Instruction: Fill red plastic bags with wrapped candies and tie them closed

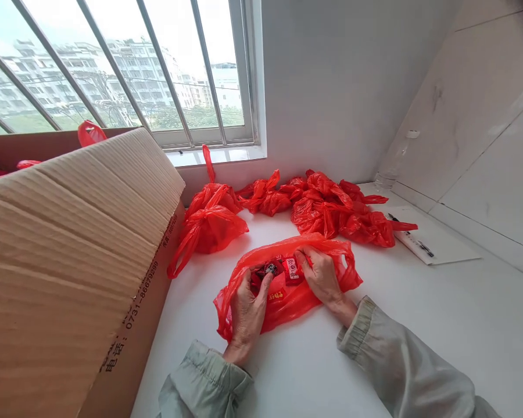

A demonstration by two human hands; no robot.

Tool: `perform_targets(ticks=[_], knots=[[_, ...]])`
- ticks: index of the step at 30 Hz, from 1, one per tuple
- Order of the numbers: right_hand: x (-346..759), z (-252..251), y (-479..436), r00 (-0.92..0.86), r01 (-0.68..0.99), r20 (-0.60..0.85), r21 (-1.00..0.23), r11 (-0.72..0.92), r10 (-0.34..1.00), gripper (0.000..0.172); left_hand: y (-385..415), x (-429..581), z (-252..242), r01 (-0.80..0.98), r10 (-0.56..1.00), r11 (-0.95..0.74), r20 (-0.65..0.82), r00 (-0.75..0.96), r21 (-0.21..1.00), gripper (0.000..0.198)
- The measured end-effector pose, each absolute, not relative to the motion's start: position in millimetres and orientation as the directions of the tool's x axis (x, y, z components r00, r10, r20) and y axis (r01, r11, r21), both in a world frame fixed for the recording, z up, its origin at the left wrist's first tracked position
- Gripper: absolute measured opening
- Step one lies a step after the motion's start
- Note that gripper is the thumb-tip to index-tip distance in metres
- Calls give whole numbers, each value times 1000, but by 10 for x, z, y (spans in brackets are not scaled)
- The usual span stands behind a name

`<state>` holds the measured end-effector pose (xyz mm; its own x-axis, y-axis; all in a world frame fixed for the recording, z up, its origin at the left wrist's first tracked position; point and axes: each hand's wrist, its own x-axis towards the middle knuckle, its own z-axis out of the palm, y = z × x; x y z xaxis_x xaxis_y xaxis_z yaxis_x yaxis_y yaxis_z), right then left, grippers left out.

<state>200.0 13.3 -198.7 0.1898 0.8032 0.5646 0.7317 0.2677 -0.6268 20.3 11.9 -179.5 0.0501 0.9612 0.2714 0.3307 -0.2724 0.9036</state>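
Our red bag [287, 305] lies flat on the white tabletop [418, 325], probably so both hands can get at its mouth; left hand [246, 310] curls in, thumb pinching film over the small packets [283, 270], right hand [322, 278] pinches the top edge, wrists resting low

White counter [418, 331] bears red bags [335, 212], carton [70, 261], papers [433, 241].
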Motion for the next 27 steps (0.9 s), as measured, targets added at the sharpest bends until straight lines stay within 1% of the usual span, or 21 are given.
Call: perform_targets(ticks=[5,9,12,14,17,19,22,24,25,27], knots=[[2040,-1916,115,136,771,484,-600,214,865,13,123,228,-1803,426,939,-336,335,81,840,15],[2073,-1875,80,29,807,394,-552,212,919,16,158,221,-1849,511,924,-360,374,80,781,8],[2089,-1855,67,-39,796,318,-564,222,947,18,147,208,-1852,552,903,-401,416,105,731,17],[2085,-1857,67,-33,781,334,-580,233,942,23,123,204,-1840,550,884,-450,439,162,703,22],[2046,-1879,71,-23,742,417,-602,295,909,27,90,205,-1829,522,861,-505,446,244,688,18],[2003,-1895,74,-7,665,433,-671,328,901,24,82,207,-1836,502,857,-515,439,270,695,18],[1931,-1897,65,-1,503,421,-784,364,907,24,87,208,-1850,465,859,-512,428,281,722,31],[1893,-1884,43,-34,471,431,-789,395,902,26,91,208,-1849,440,865,-501,421,272,746,36],[1879,-1875,28,-63,487,436,-772,409,898,28,91,209,-1844,428,870,-493,419,260,758,38],[1858,-1862,-6,-141,543,442,-714,443,886,39,90,214,-1825,402,880,-475,413,236,783,38]])
